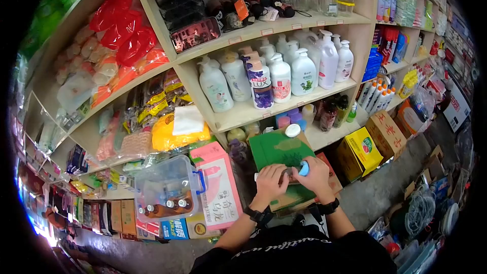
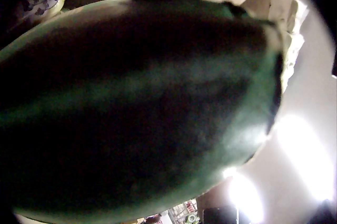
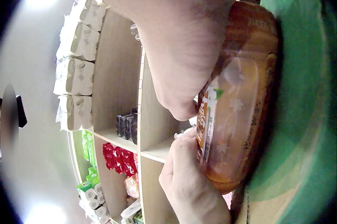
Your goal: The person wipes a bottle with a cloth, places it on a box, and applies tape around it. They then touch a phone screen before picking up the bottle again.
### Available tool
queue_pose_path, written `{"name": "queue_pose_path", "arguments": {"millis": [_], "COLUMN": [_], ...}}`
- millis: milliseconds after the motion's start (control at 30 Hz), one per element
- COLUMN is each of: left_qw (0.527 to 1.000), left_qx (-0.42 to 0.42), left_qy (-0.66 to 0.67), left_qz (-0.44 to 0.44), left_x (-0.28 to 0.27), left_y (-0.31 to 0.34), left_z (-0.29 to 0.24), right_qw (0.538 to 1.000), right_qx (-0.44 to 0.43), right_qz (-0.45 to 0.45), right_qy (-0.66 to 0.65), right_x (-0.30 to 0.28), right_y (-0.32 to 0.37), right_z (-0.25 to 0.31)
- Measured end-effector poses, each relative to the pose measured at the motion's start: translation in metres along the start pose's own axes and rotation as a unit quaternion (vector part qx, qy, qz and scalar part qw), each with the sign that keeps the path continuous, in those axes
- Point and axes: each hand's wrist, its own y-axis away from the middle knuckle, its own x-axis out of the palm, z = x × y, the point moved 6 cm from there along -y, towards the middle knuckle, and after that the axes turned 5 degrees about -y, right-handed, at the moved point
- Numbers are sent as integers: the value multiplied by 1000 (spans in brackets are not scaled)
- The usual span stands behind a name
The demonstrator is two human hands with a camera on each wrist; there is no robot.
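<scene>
In the head view my hands meet over a green carton (image 1: 264, 147) in front of the shelf. My left hand (image 1: 272, 182) grips one end of an amber see-through bottle (image 3: 245, 97) with a floral label, lying sideways close over the carton. Against the bottle, my right hand (image 1: 316, 176) pinches a light blue piece (image 1: 304, 168) that looks like a cloth; it is hidden in the right wrist view. A dark green, streaked surface (image 2: 158, 103) fills most of the left wrist view. A white round cap (image 1: 292, 130) shows at the carton's far edge.
Pump bottles (image 1: 261, 83) line the shelf ahead. A clear plastic bin (image 1: 165, 185) with several white-capped brown bottles stands at left beside a pink carton (image 1: 218, 187). To the right are a yellow box (image 1: 361, 151) and a brown carton (image 1: 386, 133). Goods lie on the floor at right.
</scene>
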Motion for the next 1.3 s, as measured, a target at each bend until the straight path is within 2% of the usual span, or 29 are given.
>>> {"name": "queue_pose_path", "arguments": {"millis": [867,1300], "left_qw": [1000,1000], "left_qx": [2,3], "left_qy": [-8,1], "left_qz": [-5,-5], "left_x": [2,3], "left_y": [2,3], "left_z": [2,2], "right_qw": [1000,1000], "right_qx": [-23,-3], "right_qz": [1,8], "right_qy": [6,10], "right_x": [-2,-1], "right_y": [0,0], "right_z": [2,1]}}
